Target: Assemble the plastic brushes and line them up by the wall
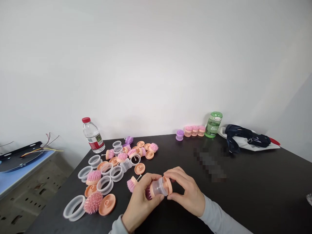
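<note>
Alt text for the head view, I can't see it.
Left hand grips a translucent plastic ring with pink bristles while right hand holds a round orange disc at its end. Loose rings, discs and bristle heads lie leftward on a black table; pink and purple brushes and a green bottle stand behind.

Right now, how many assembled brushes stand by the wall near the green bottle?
4: a purple brush on the left, then three pink-and-orange brushes side by side, the last next to the green bottle. None looks hidden.
</note>
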### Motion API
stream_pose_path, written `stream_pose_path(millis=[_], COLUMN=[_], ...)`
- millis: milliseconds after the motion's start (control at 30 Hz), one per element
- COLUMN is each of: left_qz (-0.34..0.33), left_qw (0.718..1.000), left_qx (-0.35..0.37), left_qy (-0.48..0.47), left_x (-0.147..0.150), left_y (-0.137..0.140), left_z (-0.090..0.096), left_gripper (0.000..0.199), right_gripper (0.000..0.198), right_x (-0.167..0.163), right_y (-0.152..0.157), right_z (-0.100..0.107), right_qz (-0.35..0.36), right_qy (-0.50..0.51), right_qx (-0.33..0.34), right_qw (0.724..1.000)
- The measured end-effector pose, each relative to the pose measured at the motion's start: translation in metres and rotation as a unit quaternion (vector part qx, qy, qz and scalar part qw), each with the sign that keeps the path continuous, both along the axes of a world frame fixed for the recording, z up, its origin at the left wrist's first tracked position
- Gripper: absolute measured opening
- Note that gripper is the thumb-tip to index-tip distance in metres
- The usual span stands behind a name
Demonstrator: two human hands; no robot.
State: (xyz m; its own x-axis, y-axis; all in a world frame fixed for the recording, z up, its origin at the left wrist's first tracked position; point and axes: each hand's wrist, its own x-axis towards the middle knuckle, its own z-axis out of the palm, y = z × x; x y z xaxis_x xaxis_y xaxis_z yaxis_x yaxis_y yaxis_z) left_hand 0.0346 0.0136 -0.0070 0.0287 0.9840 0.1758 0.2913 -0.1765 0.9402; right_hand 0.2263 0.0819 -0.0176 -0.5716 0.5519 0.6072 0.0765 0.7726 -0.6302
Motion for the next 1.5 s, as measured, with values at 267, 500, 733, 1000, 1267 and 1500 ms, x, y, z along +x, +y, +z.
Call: stream_pose_path(millis=[267,500,733,1000,1267,1500], left_qz=[0.002,0.021,-0.049,-0.075,-0.017,0.022], left_qw=[1.000,0.997,0.963,0.940,0.997,0.994], left_qx=[-0.001,-0.026,-0.121,-0.144,0.006,0.014], left_qy=[0.003,-0.063,-0.236,-0.300,-0.080,-0.106], left_x=[0.003,0.001,0.004,0.005,0.008,0.009], left_y=[-0.001,-0.002,-0.004,-0.001,-0.001,-0.001], left_z=[0.004,0.002,-0.007,-0.016,-0.014,-0.009], left_gripper=[0.036,0.041,0.043,0.042,0.040,0.039], right_gripper=[0.047,0.040,0.043,0.039,0.073,0.092], right_x=[0.003,0.004,0.005,0.008,0.001,0.004], right_y=[-0.004,-0.006,-0.008,-0.004,-0.007,-0.002], right_z=[-0.002,0.001,0.010,0.016,-0.001,-0.008], right_qz=[0.018,0.024,0.102,0.106,-0.063,0.011], right_qy=[-0.002,-0.009,-0.003,0.001,-0.095,-0.056], right_qx=[0.013,0.001,-0.022,0.036,-0.012,-0.136], right_qw=[1.000,1.000,0.994,0.994,0.993,0.989])
